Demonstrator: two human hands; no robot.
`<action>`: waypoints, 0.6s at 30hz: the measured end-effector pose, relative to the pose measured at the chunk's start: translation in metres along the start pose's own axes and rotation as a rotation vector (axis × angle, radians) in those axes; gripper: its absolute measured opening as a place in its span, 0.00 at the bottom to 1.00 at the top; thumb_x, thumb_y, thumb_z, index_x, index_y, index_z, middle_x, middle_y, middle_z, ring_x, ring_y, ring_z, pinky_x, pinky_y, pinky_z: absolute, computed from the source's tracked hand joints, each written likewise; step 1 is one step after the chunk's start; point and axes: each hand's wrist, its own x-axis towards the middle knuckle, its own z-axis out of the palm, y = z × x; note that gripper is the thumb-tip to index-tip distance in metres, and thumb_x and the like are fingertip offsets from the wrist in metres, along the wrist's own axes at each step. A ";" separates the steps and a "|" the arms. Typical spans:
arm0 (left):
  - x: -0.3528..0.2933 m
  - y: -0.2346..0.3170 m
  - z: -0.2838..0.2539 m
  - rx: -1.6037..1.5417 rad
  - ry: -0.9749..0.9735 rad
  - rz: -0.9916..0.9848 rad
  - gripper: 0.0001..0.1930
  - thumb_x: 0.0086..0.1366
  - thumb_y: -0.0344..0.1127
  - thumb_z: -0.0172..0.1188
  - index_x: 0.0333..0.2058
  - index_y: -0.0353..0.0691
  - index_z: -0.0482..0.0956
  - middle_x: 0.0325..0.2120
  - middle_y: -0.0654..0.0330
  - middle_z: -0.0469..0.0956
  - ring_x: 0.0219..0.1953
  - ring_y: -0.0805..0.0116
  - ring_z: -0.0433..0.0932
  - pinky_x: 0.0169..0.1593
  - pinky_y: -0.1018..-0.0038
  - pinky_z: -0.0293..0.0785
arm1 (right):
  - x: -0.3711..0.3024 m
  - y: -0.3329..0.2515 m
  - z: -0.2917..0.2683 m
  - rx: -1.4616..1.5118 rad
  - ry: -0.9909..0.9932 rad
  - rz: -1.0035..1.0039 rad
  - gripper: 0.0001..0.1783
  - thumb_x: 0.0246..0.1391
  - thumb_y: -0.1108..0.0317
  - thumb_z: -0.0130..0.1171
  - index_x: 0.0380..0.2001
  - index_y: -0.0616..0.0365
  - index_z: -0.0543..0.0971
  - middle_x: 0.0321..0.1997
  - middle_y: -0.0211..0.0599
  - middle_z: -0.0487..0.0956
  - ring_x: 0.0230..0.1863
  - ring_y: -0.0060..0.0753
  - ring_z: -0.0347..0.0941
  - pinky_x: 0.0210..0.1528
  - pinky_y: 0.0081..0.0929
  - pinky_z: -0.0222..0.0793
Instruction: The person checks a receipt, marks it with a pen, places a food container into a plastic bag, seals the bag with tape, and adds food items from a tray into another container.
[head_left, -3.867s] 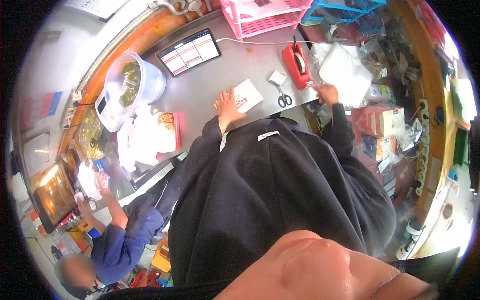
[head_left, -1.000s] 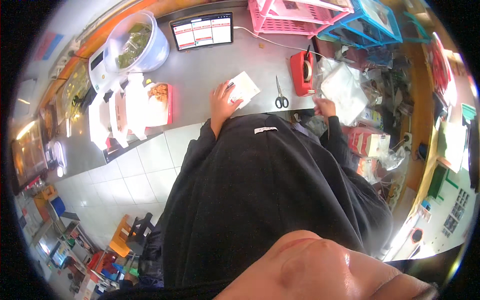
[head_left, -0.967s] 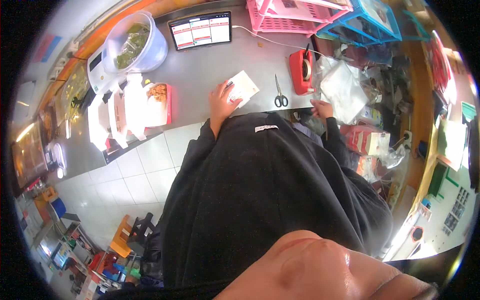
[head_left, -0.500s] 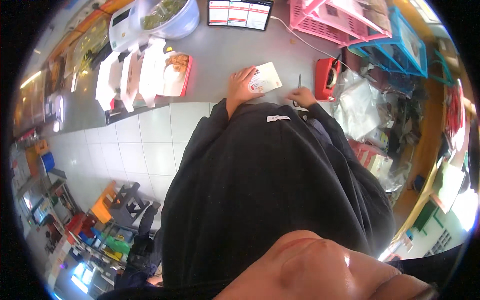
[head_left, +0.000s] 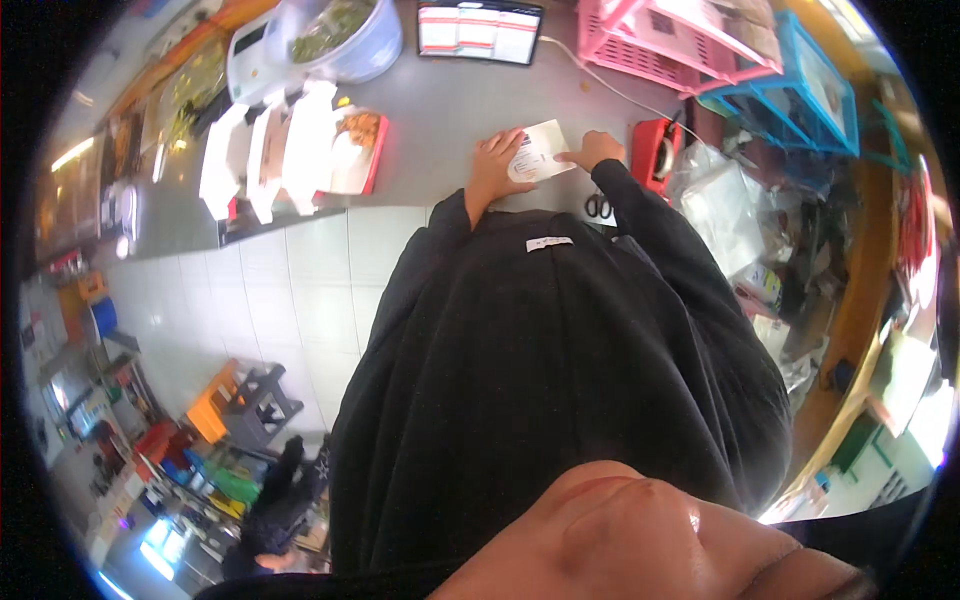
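Observation:
A small cream card box (head_left: 541, 150) with dark print lies tilted on the grey counter in front of me. Around its left side my left hand (head_left: 494, 168) is closed, fingers at the far edge and thumb at the near one. My right hand (head_left: 599, 149) has curled fingers, and a fingertip meets the box's right edge; its other fingers are partly hidden. Black-handled scissors (head_left: 599, 207) lie near my right wrist, their blades hard to make out. To the right stands a red tape dispenser (head_left: 655, 154).
Open white-and-red food boxes (head_left: 352, 152) stand in a row at left. Behind them are a scale (head_left: 255, 55) and a clear tub (head_left: 375, 45) of greens. A tablet (head_left: 479, 32), pink basket (head_left: 650, 62), blue rack (head_left: 800, 110) and plastic bags (head_left: 722, 210) border the counter.
My right hand has left the scissors on the counter and moved up to the box's right edge. The box and my left hand have shifted slightly right.

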 end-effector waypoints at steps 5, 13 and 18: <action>0.016 0.007 0.000 -0.139 -0.100 -0.012 0.49 0.34 0.52 0.71 0.55 0.36 0.62 0.56 0.51 0.62 0.55 0.54 0.62 0.54 0.56 0.57 | -0.027 0.074 0.027 0.386 0.267 0.079 0.15 0.41 0.50 0.60 0.25 0.48 0.80 0.27 0.43 0.79 0.34 0.47 0.76 0.37 0.40 0.71; -0.013 0.024 0.002 0.010 0.169 -0.135 0.38 0.53 0.50 0.59 0.56 0.33 0.59 0.55 0.44 0.62 0.56 0.47 0.60 0.57 0.56 0.53 | -0.098 0.300 0.078 0.553 1.061 0.675 0.07 0.48 0.67 0.52 0.23 0.58 0.77 0.25 0.43 0.78 0.27 0.42 0.75 0.32 0.34 0.69; -0.011 0.031 0.004 0.016 0.221 -0.152 0.33 0.55 0.48 0.58 0.54 0.33 0.62 0.53 0.44 0.64 0.55 0.47 0.62 0.56 0.57 0.55 | -0.108 0.356 0.087 0.478 0.499 0.286 0.02 0.38 0.68 0.58 0.19 0.54 0.77 0.26 0.43 0.77 0.33 0.44 0.74 0.37 0.35 0.69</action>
